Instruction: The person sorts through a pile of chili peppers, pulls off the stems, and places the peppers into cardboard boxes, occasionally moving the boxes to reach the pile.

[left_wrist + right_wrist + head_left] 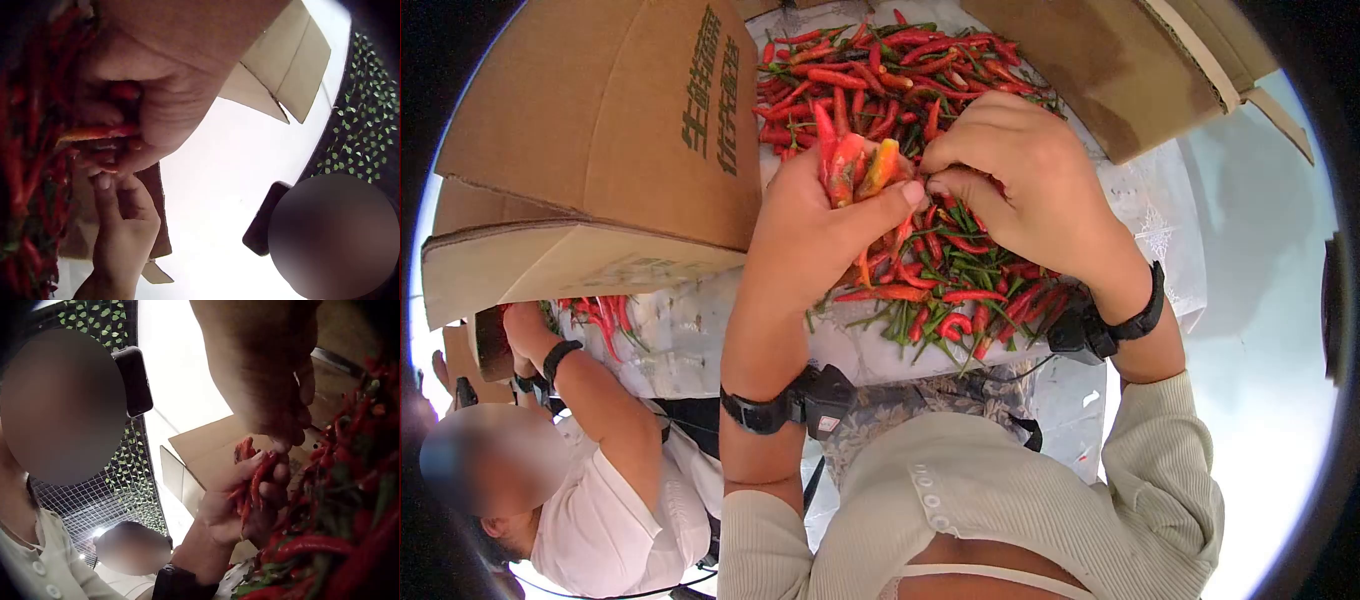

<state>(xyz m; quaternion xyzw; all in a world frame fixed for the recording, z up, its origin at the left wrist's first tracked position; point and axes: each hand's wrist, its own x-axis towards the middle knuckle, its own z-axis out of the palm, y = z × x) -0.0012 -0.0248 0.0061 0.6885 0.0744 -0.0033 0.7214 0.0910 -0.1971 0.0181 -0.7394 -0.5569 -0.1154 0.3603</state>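
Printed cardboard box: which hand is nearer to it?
Left. The left hand, holding red peppers, is close beside the printed cardboard box, on its right; the right hand is farther right, beyond the left.

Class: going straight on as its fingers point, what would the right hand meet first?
Probably the left hand, at its thumb tip, with slim red and orange chilli peppers it grips just beyond; depth is unclear.

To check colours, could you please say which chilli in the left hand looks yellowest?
In the head view, the rightmost chilli protruding upward from the left hand; its end is bright yellow-orange, its neighbours mainly red.
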